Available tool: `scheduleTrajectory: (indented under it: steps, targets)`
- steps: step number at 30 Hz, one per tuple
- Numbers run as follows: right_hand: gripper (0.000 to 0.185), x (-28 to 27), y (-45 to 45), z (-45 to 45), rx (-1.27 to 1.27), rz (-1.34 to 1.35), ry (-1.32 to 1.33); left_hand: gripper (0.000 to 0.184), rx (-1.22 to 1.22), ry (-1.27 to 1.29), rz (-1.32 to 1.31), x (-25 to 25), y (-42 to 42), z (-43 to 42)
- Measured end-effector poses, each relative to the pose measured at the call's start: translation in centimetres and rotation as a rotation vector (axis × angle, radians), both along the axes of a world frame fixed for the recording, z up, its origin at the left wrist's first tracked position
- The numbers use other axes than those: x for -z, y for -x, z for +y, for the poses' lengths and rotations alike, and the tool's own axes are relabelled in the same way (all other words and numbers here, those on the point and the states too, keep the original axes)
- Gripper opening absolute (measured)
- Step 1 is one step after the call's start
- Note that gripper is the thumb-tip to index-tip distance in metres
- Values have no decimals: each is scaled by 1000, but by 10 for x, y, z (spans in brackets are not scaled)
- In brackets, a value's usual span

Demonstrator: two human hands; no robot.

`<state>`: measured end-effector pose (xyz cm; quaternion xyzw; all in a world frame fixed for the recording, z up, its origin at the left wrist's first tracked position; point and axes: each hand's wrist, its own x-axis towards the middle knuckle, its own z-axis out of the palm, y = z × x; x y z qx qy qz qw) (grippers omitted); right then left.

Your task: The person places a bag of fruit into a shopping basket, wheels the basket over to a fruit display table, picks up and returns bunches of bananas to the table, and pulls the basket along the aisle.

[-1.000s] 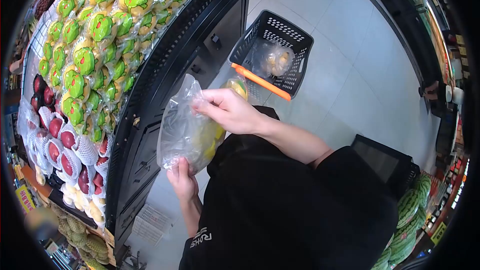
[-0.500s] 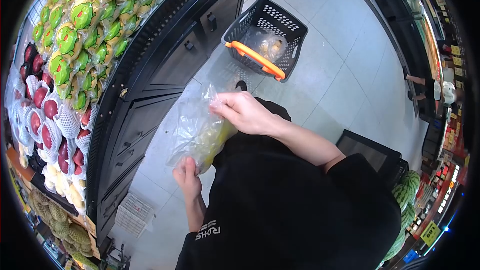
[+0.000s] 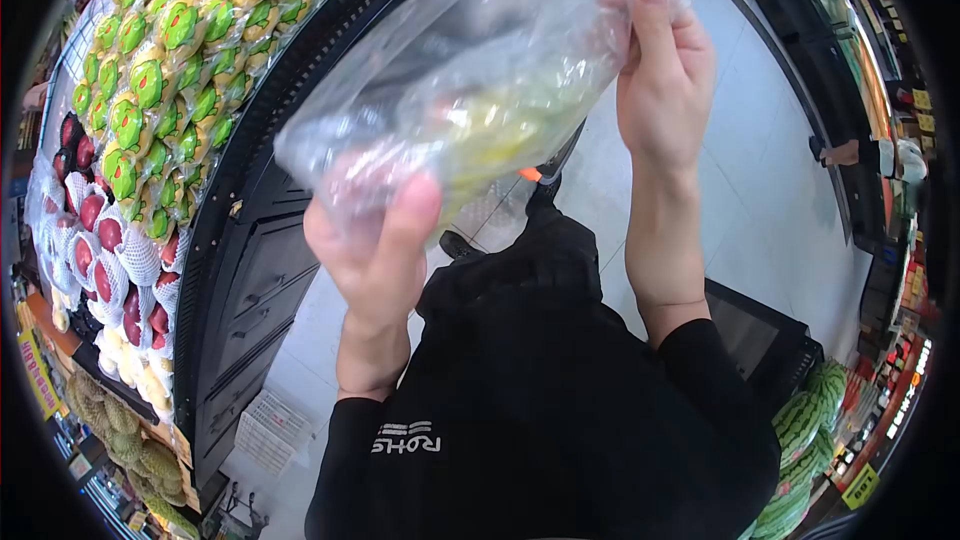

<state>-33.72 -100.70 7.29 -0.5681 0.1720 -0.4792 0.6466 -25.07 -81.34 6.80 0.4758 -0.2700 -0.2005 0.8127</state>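
Observation:
A clear plastic bag [image 3: 400, 110] is stretched between my two hands, close to the camera. Yellow-green produce [image 3: 500, 135] shows blurred through the film; I cannot tell its kind. My left hand [image 3: 375, 250] grips the bag's lower left end, thumb on the near side and fingers partly behind the film. At the upper right, my right hand [image 3: 665, 80] pinches the other end of the bag with its fingers curled in. Behind the bag, only a bit of an orange basket handle [image 3: 530, 174] is visible; most of the basket is hidden.
On the left, a display holds fruit in green-printed wrappers [image 3: 150, 85], red fruit in foam nets [image 3: 105, 235] and durians [image 3: 120, 440]. Dark cabinets [image 3: 245, 290] stand beneath. A white crate [image 3: 272, 430] sits on the floor. Watermelons [image 3: 805, 440] lie at lower right.
Both hands have raised the bag toward the camera and spread wider apart. My right hand has moved up and right. The basket, in plain view before, is now mostly covered by the bag.

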Motion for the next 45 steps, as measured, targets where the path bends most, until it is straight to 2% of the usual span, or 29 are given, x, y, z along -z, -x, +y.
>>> scheduleTrajectory:
  steps: [4,7,10,11,13,17,19,20,21,22,24,26,27,29,30,35,37,39,41,43,45]
  targets:
    - [26,24,16,-85,24,3,-79,13,-15,-39,-37,15,2,-101]
    - [25,56,24,-143,-17,74,-156,14,-85,-134,-16,49,7,-164]
    - [25,94,25,-191,-117,168,-215,14,-31,-320,170,97,3,-209]
    - [25,109,27,-202,-175,240,-220,13,-37,-307,123,116,6,-222]
    - [25,142,29,-221,-203,324,-244,16,9,-324,74,153,13,-240]
    - [26,219,33,-249,-307,565,-207,12,86,-616,206,233,31,-249]
    - [27,247,34,-251,-298,675,-210,24,62,-802,111,263,35,-249]
    - [29,260,33,-254,-267,773,-204,24,57,-803,122,283,34,-249]
    - [29,275,32,-257,-273,784,-205,28,33,-916,84,305,36,-248]
    - [29,288,32,-261,-264,872,-139,32,13,-1029,43,317,34,-249]
    - [29,308,29,-266,-256,964,-78,33,-17,-1070,41,335,30,-255]
    - [29,323,21,-269,-316,1136,-259,33,-12,-1171,29,331,17,-264]
    - [29,333,15,-269,-315,1136,-257,32,-4,-1159,4,347,14,-264]
    - [29,360,7,-269,-342,1171,-539,29,10,-1221,-20,369,5,-265]
    - [28,372,1,-265,-340,1093,-573,29,10,-1222,-9,373,-1,-265]
    - [28,417,-35,-257,-408,1116,-619,23,1,-1315,97,394,-40,-263]
    - [32,441,-45,-255,-311,1006,-554,23,41,-1370,104,408,-51,-267]
    - [32,465,-49,-262,-352,1050,-555,22,68,-1414,115,426,-57,-278]
    - [32,489,-59,-270,-482,1101,-511,22,-26,-1342,169,445,-60,-289]
    - [31,510,-67,-274,-493,1095,-538,22,-23,-1337,160,463,-61,-291]
    - [31,536,-81,-281,-490,1005,-419,22,-86,-1338,62,487,-71,-290]
